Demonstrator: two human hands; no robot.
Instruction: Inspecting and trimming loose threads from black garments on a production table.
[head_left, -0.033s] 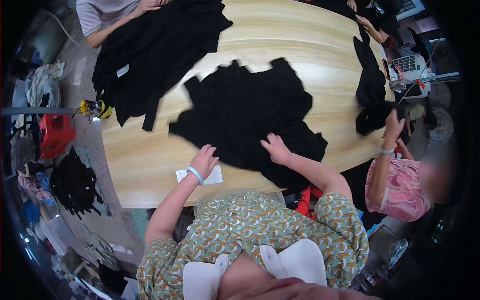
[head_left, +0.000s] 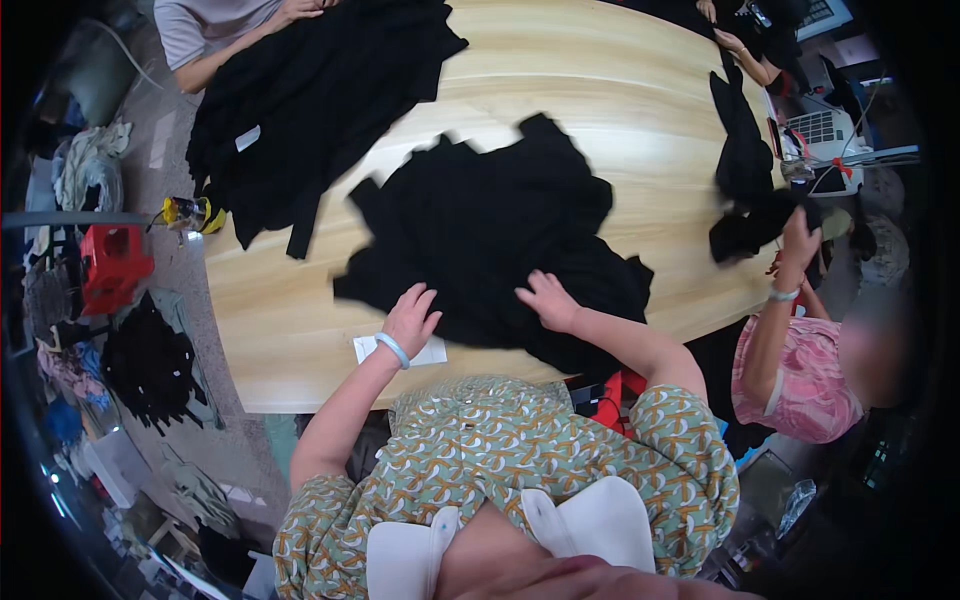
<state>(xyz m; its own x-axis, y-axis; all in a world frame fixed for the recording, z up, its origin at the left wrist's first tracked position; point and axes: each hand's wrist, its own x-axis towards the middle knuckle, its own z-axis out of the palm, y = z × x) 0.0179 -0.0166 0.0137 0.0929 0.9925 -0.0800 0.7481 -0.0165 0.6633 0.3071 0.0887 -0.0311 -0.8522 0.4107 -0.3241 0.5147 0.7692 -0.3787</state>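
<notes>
A worker in a green-and-mustard patterned top [head_left: 480, 430] leans over a pale wood-grain desk [head_left: 660, 80], both bare hands on a black garment [head_left: 480, 220] spread in loose, uneven folds across the middle of the near half. The left hand [head_left: 408, 324] rests at the garment's near left edge, its fingers [head_left: 417, 291] slightly parted and extended over the cloth, thumb held out to the side; a pale blue bracelet [head_left: 393, 350] circles the wrist. The right hand [head_left: 550, 303] lies further right on the same garment, palm down, its fingers [head_left: 535, 281] spread; whether either set of fingertips pinches any fabric cannot be told. White paper [head_left: 431, 352] lies on the desk beside the left wrist, partly covered by it. At upper left, more black clothing [head_left: 310, 110] bearing a white label [head_left: 248, 138] sprawls toward the desk's edge, near a co-worker in a light grey shirt [head_left: 210, 40]. At right, a co-worker in a pink top [head_left: 795, 370] holds up dark cloth [head_left: 745, 232], blurred, over the desk's rim. A red plastic stool [head_left: 115, 268] and another heap of black clothes [head_left: 150, 360] stand out beyond the left side, below desk level.
</notes>
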